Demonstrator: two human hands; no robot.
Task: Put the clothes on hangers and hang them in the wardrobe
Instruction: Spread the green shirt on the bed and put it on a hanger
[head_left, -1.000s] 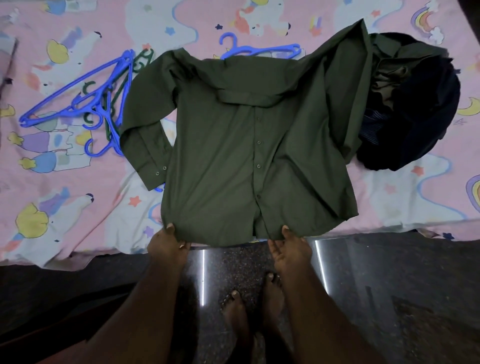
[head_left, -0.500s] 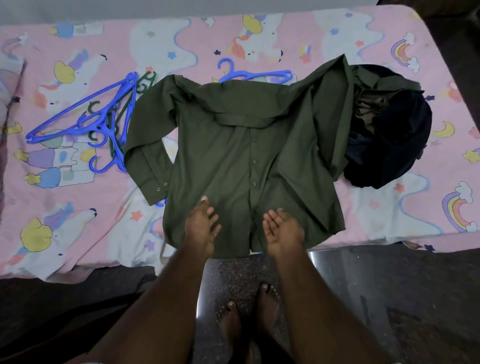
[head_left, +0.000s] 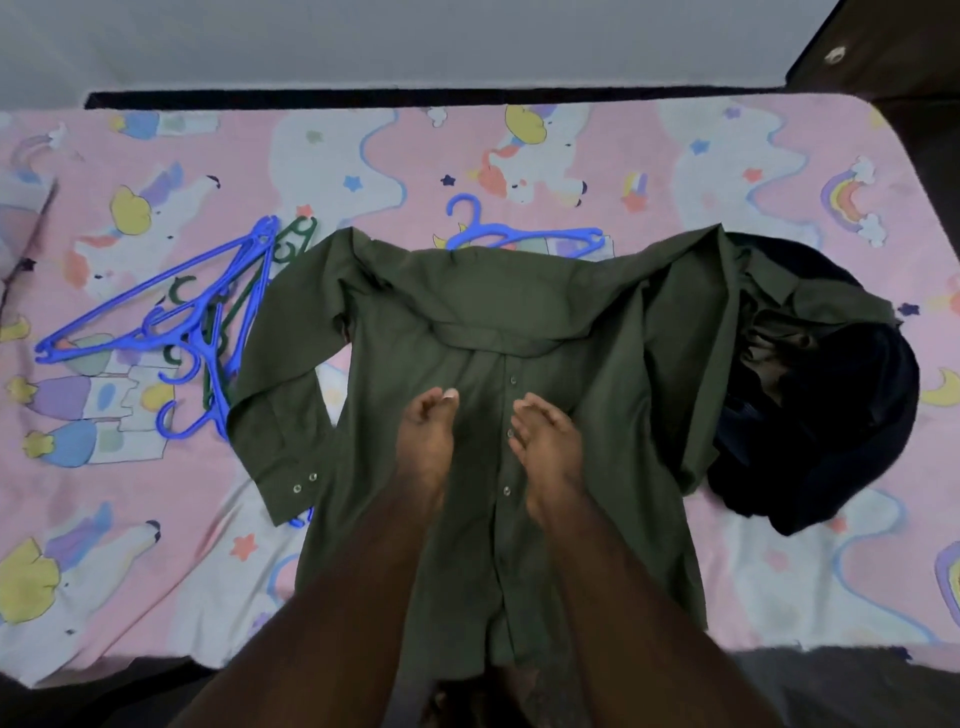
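Both hands, left hand (head_left: 427, 441) and right hand (head_left: 545, 441), are resting flat, holding nothing; we are smoothing the green shirt (head_left: 582, 374) toward its collar, beside the blue hanger (head_left: 519, 236).

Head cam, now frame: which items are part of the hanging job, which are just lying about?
Part of the job:
- green shirt, spread buttoned-side up, both hands on it
- left hand, right hand
- single blue hanger beyond the collar
- hanger pile, blue and green
- dark clothes heap

Just there:
- pink unicorn bedsheet
- wall
- dark wooden furniture, top right
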